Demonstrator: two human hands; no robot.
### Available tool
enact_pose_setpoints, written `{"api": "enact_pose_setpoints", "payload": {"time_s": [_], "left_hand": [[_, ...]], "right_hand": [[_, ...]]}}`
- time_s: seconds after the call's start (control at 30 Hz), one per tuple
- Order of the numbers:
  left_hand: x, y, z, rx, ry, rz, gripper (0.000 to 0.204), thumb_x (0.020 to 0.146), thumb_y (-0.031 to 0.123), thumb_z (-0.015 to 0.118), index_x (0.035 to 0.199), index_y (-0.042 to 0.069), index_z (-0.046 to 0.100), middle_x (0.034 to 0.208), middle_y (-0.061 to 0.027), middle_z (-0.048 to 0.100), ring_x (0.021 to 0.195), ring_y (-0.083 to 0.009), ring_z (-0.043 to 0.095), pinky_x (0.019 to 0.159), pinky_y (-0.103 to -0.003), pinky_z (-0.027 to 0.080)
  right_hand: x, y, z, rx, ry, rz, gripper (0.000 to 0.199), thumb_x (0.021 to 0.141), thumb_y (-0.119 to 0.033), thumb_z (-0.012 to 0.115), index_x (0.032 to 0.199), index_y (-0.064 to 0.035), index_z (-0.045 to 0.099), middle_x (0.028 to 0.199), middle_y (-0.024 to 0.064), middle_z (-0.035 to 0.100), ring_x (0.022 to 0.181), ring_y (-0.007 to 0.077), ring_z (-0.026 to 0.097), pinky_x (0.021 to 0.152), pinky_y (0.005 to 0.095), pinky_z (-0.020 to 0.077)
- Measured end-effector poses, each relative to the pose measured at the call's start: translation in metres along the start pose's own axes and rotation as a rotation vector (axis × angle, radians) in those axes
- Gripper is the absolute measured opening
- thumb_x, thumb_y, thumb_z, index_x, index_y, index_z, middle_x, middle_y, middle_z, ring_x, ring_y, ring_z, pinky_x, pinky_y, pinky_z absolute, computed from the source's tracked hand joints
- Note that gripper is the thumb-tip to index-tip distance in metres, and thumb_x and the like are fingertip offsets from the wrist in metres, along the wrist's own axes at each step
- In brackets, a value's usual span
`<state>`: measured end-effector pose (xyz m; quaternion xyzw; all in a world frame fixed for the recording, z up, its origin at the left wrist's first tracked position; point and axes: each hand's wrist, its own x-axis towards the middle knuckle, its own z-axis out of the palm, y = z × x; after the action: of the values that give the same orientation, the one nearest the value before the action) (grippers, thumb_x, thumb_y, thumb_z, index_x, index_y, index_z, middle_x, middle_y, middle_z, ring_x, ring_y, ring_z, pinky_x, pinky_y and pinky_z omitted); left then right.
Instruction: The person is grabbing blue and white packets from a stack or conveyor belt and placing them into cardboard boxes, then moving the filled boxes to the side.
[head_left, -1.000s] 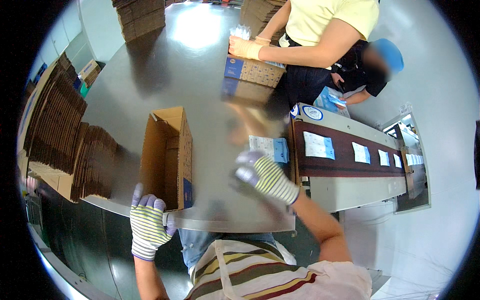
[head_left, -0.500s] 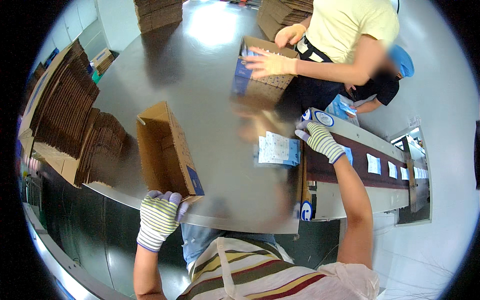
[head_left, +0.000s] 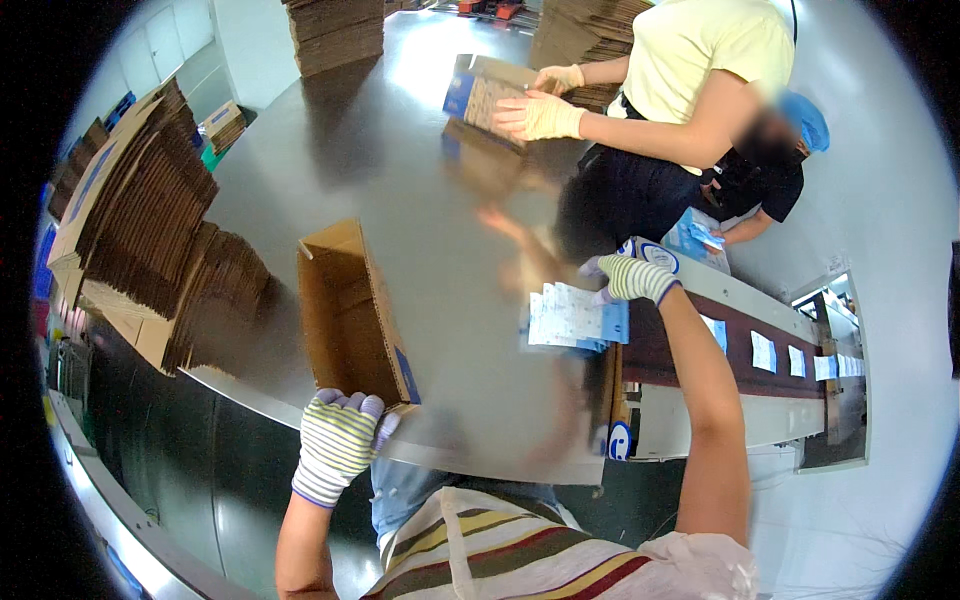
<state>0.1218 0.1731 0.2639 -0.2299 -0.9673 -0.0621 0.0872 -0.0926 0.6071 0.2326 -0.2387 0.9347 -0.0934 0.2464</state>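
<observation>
My left hand (head_left: 340, 440), in a striped knit glove, has its fingers hooked over the near edge of an open cardboard box (head_left: 345, 325). The box stands on the metal table with its bare inside showing. My right hand (head_left: 638, 278), gloved the same way, reaches over the near end of the conveyor belt. Its fingers stretch left with the thumb apart, beside the edge of several overlapping white-and-blue packets (head_left: 572, 316). Those packets lie fanned at the table's edge; whether the thumb touches them I cannot tell.
More packets (head_left: 764, 352) lie spaced along the dark conveyor belt (head_left: 740, 368). Stacks of flattened cartons (head_left: 150, 200) stand at left. Across the shiny table (head_left: 440, 260), a co-worker in yellow holds a printed carton (head_left: 490, 100). Another person in a blue cap is behind the conveyor.
The row of packets beside my right hand has grown and spread. My left hand still grips the box. The co-worker's carton has been tilted and moved away from the conveyor.
</observation>
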Motion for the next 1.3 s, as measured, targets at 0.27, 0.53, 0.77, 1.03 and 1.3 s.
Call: {"api": "enact_pose_setpoints", "payload": {"time_s": [0.27, 0.53, 0.77, 1.03, 1.3], "left_hand": [[-0.009, -0.006, 0.003, 0.004, 0.05, -0.011, 0.024, 0.078, 0.034, 0.06, 0.07, 0.012, 0.053, 0.06, -0.0074, 0.053, 0.058, -0.0268, 0.056, 0.065, -0.037, 0.043], [-0.004, -0.002, 0.002, 0.03, 0.044, 0.175, 0.039, 0.078, 0.019, 0.054, 0.115, 0.011, 0.054, 0.063, -0.0037, 0.055, 0.049, -0.0194, 0.053, 0.05, -0.032, 0.041], [0.001, 0.0, 0.009, -0.037, 0.158, 0.139, 0.032, 0.082, 0.015, 0.054, 0.114, 0.015, 0.057, 0.061, -0.004, 0.054, 0.051, -0.0176, 0.055, 0.046, -0.027, 0.043], [-0.005, -0.003, 0.014, 0.006, 0.125, 0.211, 0.024, 0.082, 0.019, 0.052, 0.095, 0.001, 0.059, 0.079, -0.0145, 0.062, 0.07, -0.0264, 0.061, 0.062, -0.036, 0.05], [0.0, -0.012, 0.008, 0.12, 0.288, 0.504, 0.022, 0.077, 0.024, 0.06, 0.091, 0.009, 0.06, 0.066, -0.001, 0.057, 0.057, -0.0149, 0.059, 0.055, -0.029, 0.048]], "right_hand": [[-0.012, -0.127, 0.073, -0.473, 0.052, 0.045, 0.064, 0.062, -0.047, 0.07, 0.104, 0.0002, 0.057, 0.093, 0.0201, 0.062, 0.089, 0.0313, 0.061, 0.085, 0.0417, 0.0438], [-0.022, -0.178, 0.1, 0.591, 0.14, -0.281, 0.061, 0.067, -0.036, 0.071, 0.116, -0.0063, 0.053, 0.108, 0.0136, 0.061, 0.103, 0.0263, 0.058, 0.092, 0.0424, 0.0433], [0.013, -0.3, 0.019, 0.314, 0.96, -0.777, 0.046, 0.074, -0.018, 0.071, 0.116, -0.0101, 0.054, 0.119, 0.0053, 0.055, 0.104, 0.0203, 0.056, 0.088, 0.0375, 0.0462], [0.051, -0.307, 0.053, 0.01, 0.59, -0.455, 0.071, 0.066, -0.052, 0.07, 0.107, 0.0019, 0.048, 0.095, 0.0197, 0.064, 0.091, 0.0306, 0.063, 0.1, 0.0423, 0.0365], [0.041, -0.332, 0.044, 0.021, 0.41, -0.25, 0.07, 0.071, -0.052, 0.067, 0.111, 0.001, 0.042, 0.101, 0.0205, 0.061, 0.096, 0.0321, 0.06, 0.097, 0.0418, 0.0384]]}}
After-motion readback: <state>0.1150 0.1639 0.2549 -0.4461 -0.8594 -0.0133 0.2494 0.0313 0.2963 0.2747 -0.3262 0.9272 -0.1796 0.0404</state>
